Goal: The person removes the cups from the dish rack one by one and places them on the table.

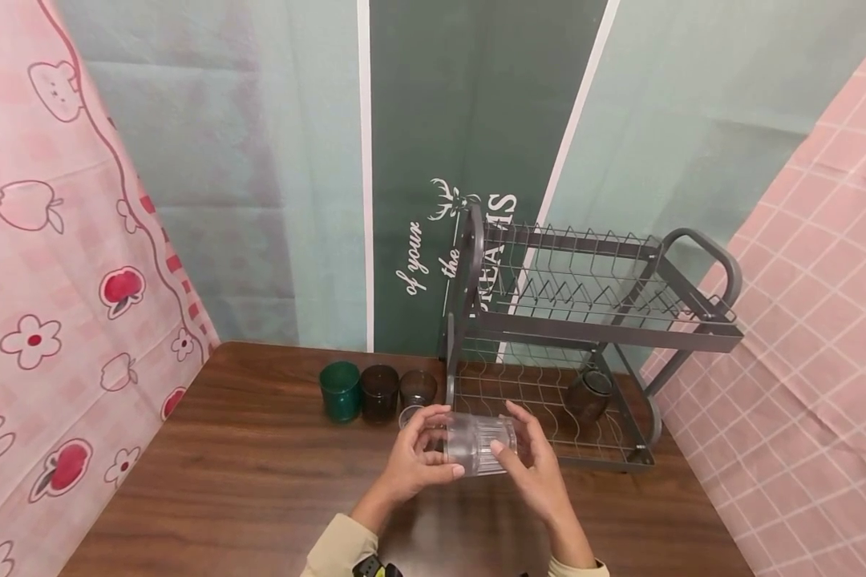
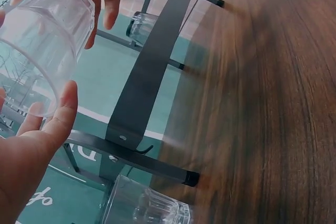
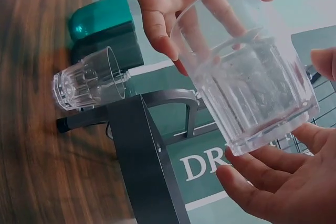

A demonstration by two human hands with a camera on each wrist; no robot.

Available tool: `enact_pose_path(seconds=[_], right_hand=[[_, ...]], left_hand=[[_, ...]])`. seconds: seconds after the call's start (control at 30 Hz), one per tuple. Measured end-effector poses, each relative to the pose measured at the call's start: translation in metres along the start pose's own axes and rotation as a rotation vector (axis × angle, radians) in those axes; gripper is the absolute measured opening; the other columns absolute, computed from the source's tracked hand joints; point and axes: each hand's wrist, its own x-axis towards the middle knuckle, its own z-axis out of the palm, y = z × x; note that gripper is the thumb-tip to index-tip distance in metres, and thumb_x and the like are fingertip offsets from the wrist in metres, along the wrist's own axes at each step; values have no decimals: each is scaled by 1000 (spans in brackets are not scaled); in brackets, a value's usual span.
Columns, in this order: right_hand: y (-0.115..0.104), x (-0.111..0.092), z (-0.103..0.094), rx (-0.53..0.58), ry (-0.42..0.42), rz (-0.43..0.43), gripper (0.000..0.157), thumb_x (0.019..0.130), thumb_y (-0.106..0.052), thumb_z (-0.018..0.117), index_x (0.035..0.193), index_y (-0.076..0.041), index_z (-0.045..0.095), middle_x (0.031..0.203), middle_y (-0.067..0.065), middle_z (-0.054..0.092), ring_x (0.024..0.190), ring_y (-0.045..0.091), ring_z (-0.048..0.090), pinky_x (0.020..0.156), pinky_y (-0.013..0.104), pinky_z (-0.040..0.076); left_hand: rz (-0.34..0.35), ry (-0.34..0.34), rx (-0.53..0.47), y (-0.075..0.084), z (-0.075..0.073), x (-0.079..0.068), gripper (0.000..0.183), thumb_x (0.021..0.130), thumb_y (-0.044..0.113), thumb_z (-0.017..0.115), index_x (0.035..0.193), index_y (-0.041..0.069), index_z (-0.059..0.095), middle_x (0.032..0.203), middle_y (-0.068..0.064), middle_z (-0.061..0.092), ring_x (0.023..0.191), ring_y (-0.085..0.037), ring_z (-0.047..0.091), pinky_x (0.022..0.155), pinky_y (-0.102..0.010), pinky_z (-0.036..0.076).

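Observation:
Both hands hold a clear drinking glass [image 1: 479, 445] on its side, in front of the dish rack. Its open rim faces my left hand [image 1: 413, 461], whose thumb and fingers grip that end. My right hand [image 1: 539, 467] holds the ribbed base end between thumb and fingers. In the right wrist view, the faceted walls and thick base of the glass [image 3: 252, 87] show, with fingers against the base. The left wrist view shows the wide rim of the glass [image 2: 50, 45] close to the left fingertips.
A two-tier dark metal rack [image 1: 606, 328] stands at right; a dark glass [image 1: 589, 394] sits on its lower tier. Left of it stand a green glass [image 1: 341, 391], a dark brown glass [image 1: 379, 393] and a smoky glass [image 1: 418, 386]. A clear faceted glass [image 3: 89, 80] stands before them.

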Motion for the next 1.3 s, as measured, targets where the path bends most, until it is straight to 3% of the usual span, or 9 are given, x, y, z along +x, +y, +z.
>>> enact_pose_path(seconds=[0.23,0.47,0.6,0.7,1.0,1.13,1.3], right_hand=[[0,0,3,-40,-2,19,49,84,-6,66,130,-12,49,122,18,53,91,21,57,69,30,49],[1,-1,-2,-113,-66,31,56,83,-14,70,133,-16,46,120,16,55,92,24,60,68,31,51],[1,0,-10,-296,-133,-42,63,79,-22,75,135,-17,45,123,13,55,104,26,57,79,39,49],[1,2,-15,-437,-152,-105,65,78,-29,76,134,-15,48,130,13,50,115,31,49,88,51,41],[-3,7,-25,-561,-178,-122,60,75,-29,77,127,-8,55,131,19,48,118,39,45,89,58,37],[-4,8,-29,-605,-219,-95,59,77,-31,76,127,-9,55,132,20,47,119,40,43,89,59,36],[-5,9,-36,-636,-256,-61,57,79,-34,74,127,-9,56,132,23,46,116,42,45,86,59,38]], left_hand=[[-5,-1,7,0,-1,-1,74,69,-5,77,132,3,40,124,-24,41,103,-32,48,72,-43,52],[-19,7,47,12,-3,-2,75,68,-11,75,132,-5,38,127,-25,41,105,-41,47,72,-50,50],[-38,30,136,36,-2,-3,72,66,-10,76,129,-9,41,123,-28,45,103,-47,46,71,-54,49],[-36,34,194,48,-3,-4,71,65,-7,78,128,-7,45,119,-27,47,100,-47,47,69,-52,50],[-35,29,286,56,-11,-7,69,65,-1,80,127,0,49,119,-27,48,100,-48,47,66,-50,50],[-13,36,321,57,-16,-8,68,64,-1,80,126,1,51,116,-27,48,97,-41,49,63,-50,50],[-4,47,379,43,-28,-9,70,63,5,83,127,10,53,115,-21,50,97,-37,52,62,-44,51]])
